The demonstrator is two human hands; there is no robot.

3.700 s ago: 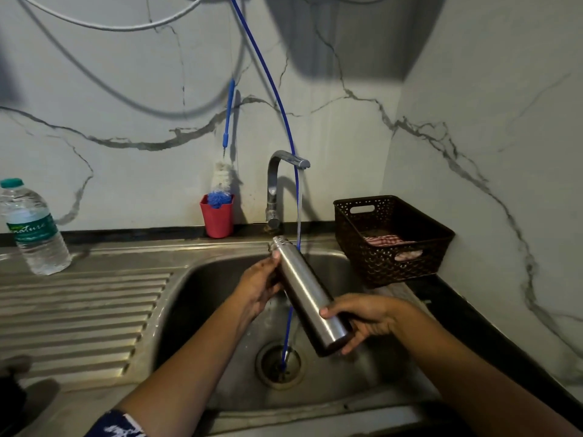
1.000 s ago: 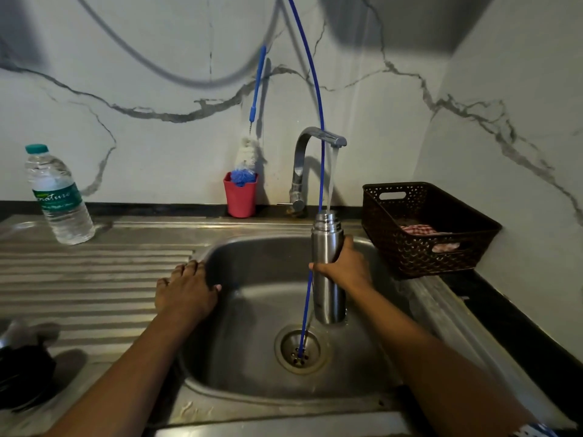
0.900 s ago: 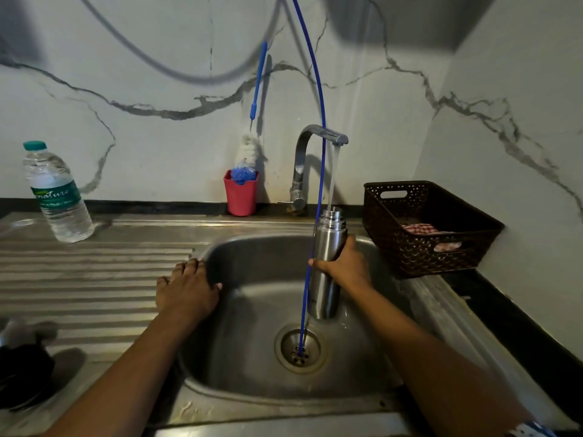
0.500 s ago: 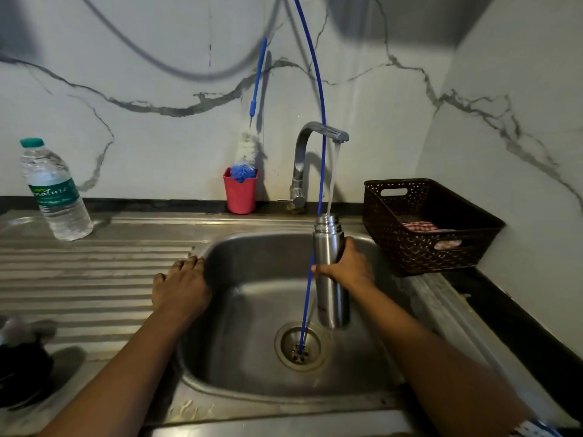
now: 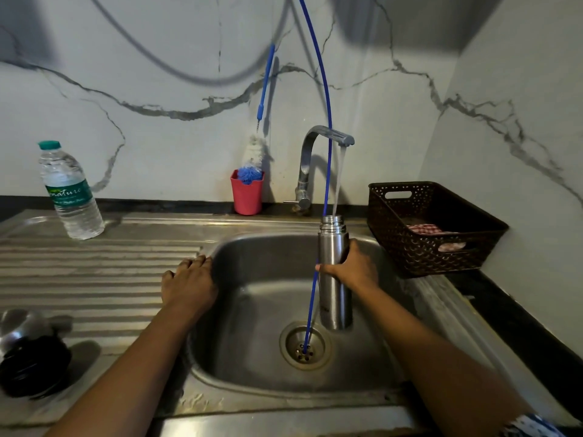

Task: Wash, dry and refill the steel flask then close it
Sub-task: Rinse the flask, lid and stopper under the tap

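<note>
My right hand [image 5: 355, 268] grips the steel flask [image 5: 334, 298] around its upper body and holds it upright above the sink basin [image 5: 252, 310]. The flask's open mouth is right under the tap [image 5: 318, 159], and a thin stream of water runs down into it. My left hand [image 5: 188, 287] rests flat on the sink's left rim, fingers relaxed, holding nothing. A black and steel object, maybe the flask's lid [image 5: 30, 357], lies on the draining board at the far left.
A plastic water bottle [image 5: 71, 193] stands at the back left. A red cup with a bottle brush [image 5: 247, 193] is behind the sink. A dark basket [image 5: 432, 228] holding a checked cloth stands to the right. A blue hose [image 5: 325, 171] hangs down into the drain.
The flask went from tilted in both hands to upright under the running tap, held by my right hand alone. My left hand moved to the sink rim. In the last second, little has changed.
</note>
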